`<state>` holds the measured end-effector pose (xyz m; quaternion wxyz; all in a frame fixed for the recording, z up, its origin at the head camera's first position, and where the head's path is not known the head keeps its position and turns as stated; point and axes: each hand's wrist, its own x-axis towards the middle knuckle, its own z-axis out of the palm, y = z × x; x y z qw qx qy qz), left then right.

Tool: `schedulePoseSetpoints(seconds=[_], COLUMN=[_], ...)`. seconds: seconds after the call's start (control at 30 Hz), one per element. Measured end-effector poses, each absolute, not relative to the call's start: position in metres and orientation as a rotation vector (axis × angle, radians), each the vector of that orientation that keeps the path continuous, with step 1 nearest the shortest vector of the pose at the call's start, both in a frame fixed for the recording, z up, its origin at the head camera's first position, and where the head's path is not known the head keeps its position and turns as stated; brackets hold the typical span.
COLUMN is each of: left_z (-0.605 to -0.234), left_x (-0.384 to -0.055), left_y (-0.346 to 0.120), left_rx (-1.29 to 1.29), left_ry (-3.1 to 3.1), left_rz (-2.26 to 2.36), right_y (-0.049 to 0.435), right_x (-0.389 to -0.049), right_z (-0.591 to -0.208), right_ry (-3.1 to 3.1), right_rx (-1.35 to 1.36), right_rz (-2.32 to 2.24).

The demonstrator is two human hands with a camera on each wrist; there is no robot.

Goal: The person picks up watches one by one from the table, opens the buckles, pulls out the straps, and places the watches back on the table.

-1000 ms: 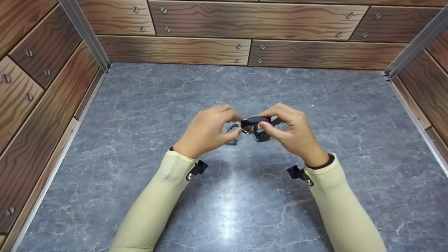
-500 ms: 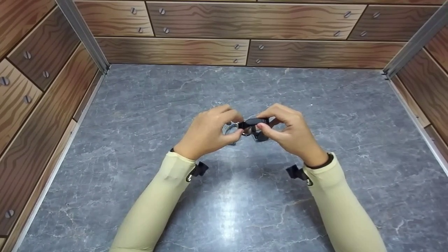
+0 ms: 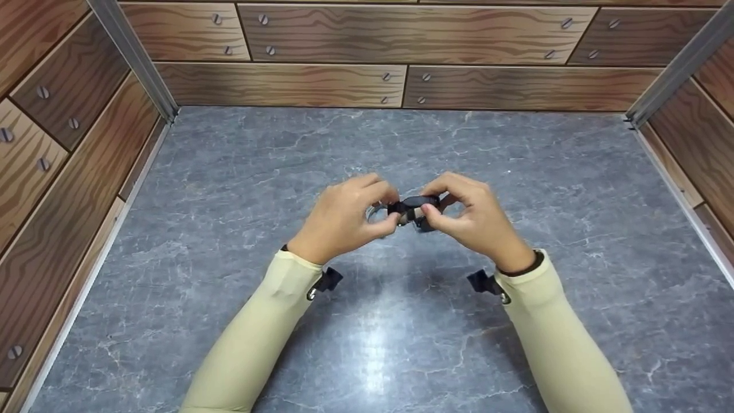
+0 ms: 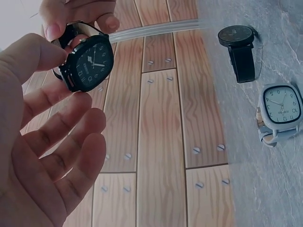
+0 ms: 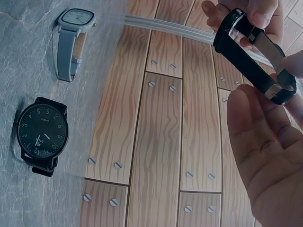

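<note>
A black wristwatch (image 4: pixel 92 61) with a squarish dark dial is held between both hands above the table. My left hand (image 3: pixel 351 217) pinches its case end with thumb and forefinger, the other fingers loosely bent in the left wrist view. My right hand (image 3: pixel 475 217) grips the black strap (image 5: pixel 248 71) between thumb and fingers, and the strap forms a loop with a pale inner side. On the table beyond, a grey square watch (image 4: pixel 281 106) lies near the left hand. A round black watch (image 5: pixel 42 135) lies near the right hand, mostly hidden by it in the head view.
The grey marbled tabletop (image 3: pixel 367 149) is bordered by wood-print panels (image 3: pixel 275 83) at the back and both sides. Metal corner posts (image 3: pixel 137 57) stand at the back corners.
The held watch has shifted slightly left and turned, so more of its strap loop and pale inner side shows. Both hands stay nearly in place.
</note>
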<state>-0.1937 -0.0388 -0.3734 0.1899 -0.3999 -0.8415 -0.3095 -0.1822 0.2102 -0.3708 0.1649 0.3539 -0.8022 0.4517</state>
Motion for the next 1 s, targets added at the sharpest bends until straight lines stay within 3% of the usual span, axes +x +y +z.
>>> schedulePoseSetpoints(seconds=[0.6, 1.0], left_z=[-0.3705, -0.373], left_x=[-0.1935, -0.196], left_y=[-0.0393, -0.0412], left_rx=[-1.17, -1.148], left_ry=[-2.459, -2.313], left_rz=[-0.825, -0.868], right_y=[0.2099, 0.2124], right_x=[-0.1825, -0.1835], right_z=[-0.3719, -0.3694], right_ry=[-2.265, -2.182], right_rx=[1.073, 0.944], right_rz=[1.317, 1.432])
